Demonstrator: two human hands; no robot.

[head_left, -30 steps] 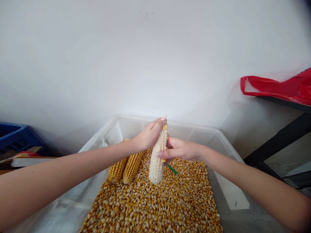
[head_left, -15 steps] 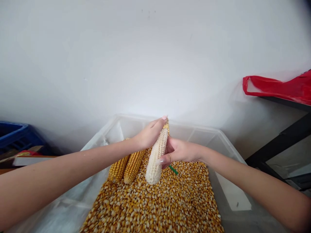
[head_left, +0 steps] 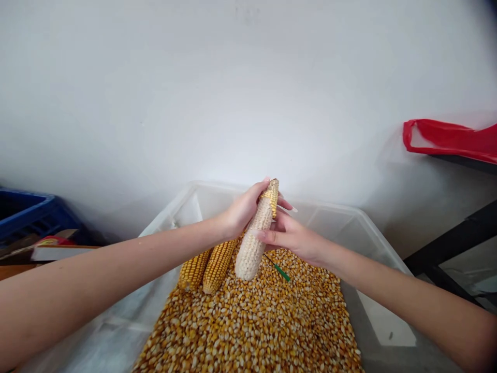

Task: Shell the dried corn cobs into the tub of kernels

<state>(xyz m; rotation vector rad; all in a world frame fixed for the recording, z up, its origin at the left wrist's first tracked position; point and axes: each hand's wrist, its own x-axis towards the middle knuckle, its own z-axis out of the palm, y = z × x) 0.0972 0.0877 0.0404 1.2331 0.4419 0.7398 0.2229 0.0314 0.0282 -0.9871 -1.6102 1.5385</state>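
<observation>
Both my hands hold one corn cob (head_left: 254,241), mostly stripped to its pale core, with yellow kernels left around its far end. My left hand (head_left: 246,207) grips the far end from the left, its thumb near the tip and fingertips showing beyond the cob. My right hand (head_left: 293,235) holds the middle from the right, thumb lying across the bare part. Below spreads a thick bed of loose corn kernels (head_left: 252,326). Two full ears of corn, one (head_left: 219,267) beside another (head_left: 193,272), lie on the kernels under my left forearm. A green-handled thin tool (head_left: 282,272) rests on the kernels.
A translucent plastic bin (head_left: 373,228) contains the kernels and stands against a white wall (head_left: 248,103). To the left are a blue crate (head_left: 34,217) and a cardboard box (head_left: 23,256). At right, a red plastic bag (head_left: 454,140) lies on a black metal frame (head_left: 458,238).
The cob has tilted and turned slightly, showing more of its kernelled far end. My left thumb has shifted, and its fingers now show beyond the cob. The view has moved a little left.
</observation>
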